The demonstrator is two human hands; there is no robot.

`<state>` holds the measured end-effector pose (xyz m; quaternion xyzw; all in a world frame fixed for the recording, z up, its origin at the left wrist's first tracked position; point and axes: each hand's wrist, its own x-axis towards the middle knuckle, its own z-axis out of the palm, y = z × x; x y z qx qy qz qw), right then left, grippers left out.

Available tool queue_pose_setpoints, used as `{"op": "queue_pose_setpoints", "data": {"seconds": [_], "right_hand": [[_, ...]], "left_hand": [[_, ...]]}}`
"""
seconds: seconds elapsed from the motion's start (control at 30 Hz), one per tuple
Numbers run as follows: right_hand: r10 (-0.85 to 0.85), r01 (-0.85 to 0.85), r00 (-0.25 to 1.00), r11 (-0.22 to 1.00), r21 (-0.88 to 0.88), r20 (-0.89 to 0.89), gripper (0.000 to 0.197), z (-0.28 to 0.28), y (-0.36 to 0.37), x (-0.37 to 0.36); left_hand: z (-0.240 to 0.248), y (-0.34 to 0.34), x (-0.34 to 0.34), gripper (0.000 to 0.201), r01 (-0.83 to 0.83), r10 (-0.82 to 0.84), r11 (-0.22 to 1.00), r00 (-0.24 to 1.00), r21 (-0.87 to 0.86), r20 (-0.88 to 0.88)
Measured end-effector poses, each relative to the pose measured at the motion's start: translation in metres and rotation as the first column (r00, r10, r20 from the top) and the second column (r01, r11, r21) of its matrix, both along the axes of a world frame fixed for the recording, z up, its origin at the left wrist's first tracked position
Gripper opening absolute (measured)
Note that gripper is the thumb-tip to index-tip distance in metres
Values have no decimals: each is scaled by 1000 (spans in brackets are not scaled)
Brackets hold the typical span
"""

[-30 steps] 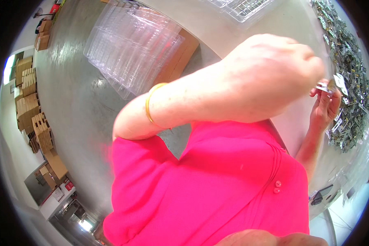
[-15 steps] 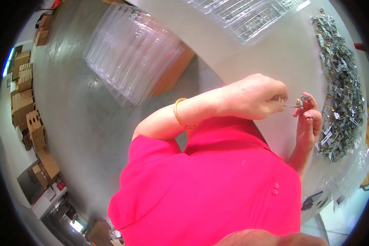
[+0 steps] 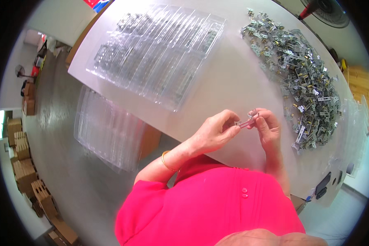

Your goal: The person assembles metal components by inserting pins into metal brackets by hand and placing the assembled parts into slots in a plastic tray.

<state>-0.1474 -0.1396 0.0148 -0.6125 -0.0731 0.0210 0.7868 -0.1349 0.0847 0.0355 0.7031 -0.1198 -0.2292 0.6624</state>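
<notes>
**Two hands, one heap**

One left hand (image 3: pixel 216 130) and one right hand (image 3: pixel 269 128) make two; at least one part (image 3: pixel 246 123) shows between them. One worktop (image 3: pixel 238 82). One heap (image 3: pixel 311 90) of parts, too tangled to count. At least one filled tray (image 3: pixel 175 100); whether others lie under it cannot be told. One stack of trays (image 3: pixel 104 133), its number unclear, and one box (image 3: pixel 150 141) with it. One bracelet (image 3: pixel 163 160). Two plain buttons (image 3: pixel 244 190). Two fans: a near fan (image 3: pixel 326 13), a far fan (image 3: pixel 19 71). Several cartons (image 3: pixel 24 172), overlapping too much to count.
</notes>
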Motion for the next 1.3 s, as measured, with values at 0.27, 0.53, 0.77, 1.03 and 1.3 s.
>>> {"op": "queue_pose_setpoints", "data": {"seconds": [0.27, 0.53, 0.77, 1.03, 1.3], "right_hand": [[-161, 156, 978, 987, -49, -135, 13, -8, -3, -2], [-295, 282, 952, 950, -137, -86, 10, -15, -5, 8], [-244, 230, 969, 945, -231, -37, 5, -17, -3, 9], [-242, 229, 968, 959, -165, -65, 4, -17, -4, 7], [-240, 232, 970, 963, -138, -47, 3, -14, -2, 7]], "left_hand": [[-5, -24, 12, 14, -223, 78, 958, 804, 179, 589], [-21, -27, 21, 19, -379, -45, 804, 729, 458, 683], [-23, -29, 21, 28, -464, -38, 788, 620, 405, 784], [12, -10, 18, 24, -332, -49, 869, 681, 367, 731], [96, 79, 87, 12, -641, 279, 731, 592, 232, 756]]}}
